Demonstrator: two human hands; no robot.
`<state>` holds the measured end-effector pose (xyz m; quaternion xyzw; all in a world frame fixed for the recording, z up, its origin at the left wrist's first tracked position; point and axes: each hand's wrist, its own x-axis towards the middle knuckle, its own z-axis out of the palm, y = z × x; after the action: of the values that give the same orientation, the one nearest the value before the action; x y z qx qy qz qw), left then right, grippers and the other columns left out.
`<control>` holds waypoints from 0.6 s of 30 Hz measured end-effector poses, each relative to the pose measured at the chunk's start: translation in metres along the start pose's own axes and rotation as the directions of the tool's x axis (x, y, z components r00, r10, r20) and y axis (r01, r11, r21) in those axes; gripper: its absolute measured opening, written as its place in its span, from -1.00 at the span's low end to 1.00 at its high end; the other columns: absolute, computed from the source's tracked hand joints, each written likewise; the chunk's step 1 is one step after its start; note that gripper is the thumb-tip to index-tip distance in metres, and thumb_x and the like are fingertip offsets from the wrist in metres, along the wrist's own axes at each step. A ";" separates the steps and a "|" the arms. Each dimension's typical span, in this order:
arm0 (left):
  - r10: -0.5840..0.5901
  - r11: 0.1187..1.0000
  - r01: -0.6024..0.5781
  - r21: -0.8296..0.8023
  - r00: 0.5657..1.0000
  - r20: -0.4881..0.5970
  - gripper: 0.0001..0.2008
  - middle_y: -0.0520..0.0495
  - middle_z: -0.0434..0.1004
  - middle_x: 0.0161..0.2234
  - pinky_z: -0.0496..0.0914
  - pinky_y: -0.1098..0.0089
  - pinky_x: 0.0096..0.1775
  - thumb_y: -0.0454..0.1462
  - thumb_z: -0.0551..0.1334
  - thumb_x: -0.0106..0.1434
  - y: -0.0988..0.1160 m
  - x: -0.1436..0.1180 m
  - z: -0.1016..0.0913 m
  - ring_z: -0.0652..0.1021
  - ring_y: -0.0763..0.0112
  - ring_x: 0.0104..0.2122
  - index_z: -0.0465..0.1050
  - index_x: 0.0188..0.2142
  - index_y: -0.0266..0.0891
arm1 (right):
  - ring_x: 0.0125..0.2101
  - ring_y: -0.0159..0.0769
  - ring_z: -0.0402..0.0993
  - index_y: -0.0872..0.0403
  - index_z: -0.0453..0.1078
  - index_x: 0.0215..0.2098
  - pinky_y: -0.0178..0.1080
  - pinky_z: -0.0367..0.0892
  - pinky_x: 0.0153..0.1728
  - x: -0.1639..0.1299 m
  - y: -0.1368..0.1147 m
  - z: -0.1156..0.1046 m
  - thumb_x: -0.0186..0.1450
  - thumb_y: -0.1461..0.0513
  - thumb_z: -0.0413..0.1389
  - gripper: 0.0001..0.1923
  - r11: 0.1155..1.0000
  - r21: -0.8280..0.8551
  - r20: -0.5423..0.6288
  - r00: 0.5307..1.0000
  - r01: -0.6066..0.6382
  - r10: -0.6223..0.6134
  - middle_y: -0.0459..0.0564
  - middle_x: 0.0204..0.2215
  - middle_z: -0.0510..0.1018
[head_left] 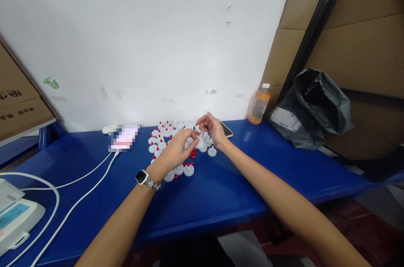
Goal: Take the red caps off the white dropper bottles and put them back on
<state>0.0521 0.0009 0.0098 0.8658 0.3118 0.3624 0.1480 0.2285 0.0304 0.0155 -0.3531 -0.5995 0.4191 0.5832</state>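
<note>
Both hands meet over a cluster of small white caps [164, 138] on the blue table [252, 174]. The left hand [176, 151], with a watch [142, 177] on the wrist, reaches from 7 o'clock and pinches one small white piece between thumb and forefinger. The right hand [213, 128] comes from 5 o'clock with the fingers curled together; whether it holds a piece I cannot tell. Many caps have a red tip on top, and some loose red pieces [192, 154] lie among them, at 6 o'clock from the fingertips.

The caps look like light, stiff plastic, smooth and easy to knock over. I think the wide round base is the best place to hold one, from the sides.

A phone [227, 130] at 3 o'clock is partly hidden behind the right hand. At 9 o'clock one object is blurred out, with white cables [78, 178] leading to it. At 2 o'clock stand an orange bottle [259, 109] and a black bag [315, 107].
</note>
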 end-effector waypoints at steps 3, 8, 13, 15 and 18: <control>-0.037 0.993 0.037 -0.112 0.999 -0.003 -0.84 -0.13 0.54 -0.06 0.39 0.21 -0.04 -0.16 0.05 0.44 0.007 -0.002 0.002 0.53 0.23 -0.06 0.30 -0.21 -0.15 | -0.59 -0.34 0.15 0.06 0.35 -0.48 -0.23 0.19 -0.43 0.002 -0.005 -0.006 0.36 -0.23 -0.33 -0.30 0.990 0.127 0.009 0.998 -0.062 0.061 -0.09 -0.65 0.24; -0.037 0.991 0.036 -0.126 0.999 -0.003 -0.83 -0.08 0.51 -0.22 0.38 0.28 -0.18 -0.17 -0.02 0.47 0.024 0.004 0.016 0.52 0.31 -0.26 0.27 -0.17 -0.16 | -0.57 -0.29 0.08 0.01 0.22 -0.50 -0.21 0.18 -0.45 0.009 -0.016 -0.019 0.35 -0.20 -0.34 -0.39 0.971 0.214 0.038 0.994 -0.108 0.102 -0.12 -0.65 0.08; -0.020 0.993 0.024 -0.116 0.999 0.036 -0.81 -0.01 0.41 -0.35 0.34 0.31 -0.27 -0.19 -0.08 0.48 0.034 0.009 0.033 0.43 0.37 -0.40 0.22 -0.22 -0.16 | -0.56 -0.28 0.00 -0.01 0.16 -0.52 -0.23 0.12 -0.47 0.036 -0.027 -0.023 0.36 -0.14 -0.30 -0.47 0.945 0.302 0.151 0.985 -0.125 0.083 -0.15 -0.63 -0.01; -0.018 0.994 0.021 -0.110 0.999 0.026 -0.81 -0.02 0.40 -0.34 0.34 0.30 -0.25 -0.19 -0.08 0.48 0.036 0.008 0.035 0.43 0.36 -0.38 0.21 -0.21 -0.16 | -0.56 -0.30 -0.02 0.00 0.17 -0.52 -0.24 0.08 -0.48 0.053 -0.026 -0.020 0.37 -0.12 -0.28 -0.49 0.929 0.336 0.205 0.975 -0.157 0.090 -0.15 -0.63 -0.01; -0.022 0.996 0.024 -0.086 0.999 0.029 -0.82 -0.04 0.41 -0.31 0.34 0.30 -0.22 -0.20 -0.08 0.49 0.037 0.005 0.034 0.44 0.35 -0.33 0.21 -0.21 -0.16 | -0.57 -0.32 -0.07 0.01 0.17 -0.53 -0.26 0.02 -0.50 0.078 -0.021 -0.013 0.37 -0.08 -0.27 -0.50 0.902 0.371 0.288 0.951 -0.221 0.114 -0.17 -0.64 -0.03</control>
<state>0.0949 -0.0250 0.0062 0.8598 0.3039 0.3617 0.1937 0.2378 0.0941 0.0658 -0.2195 -0.5398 0.6239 0.5207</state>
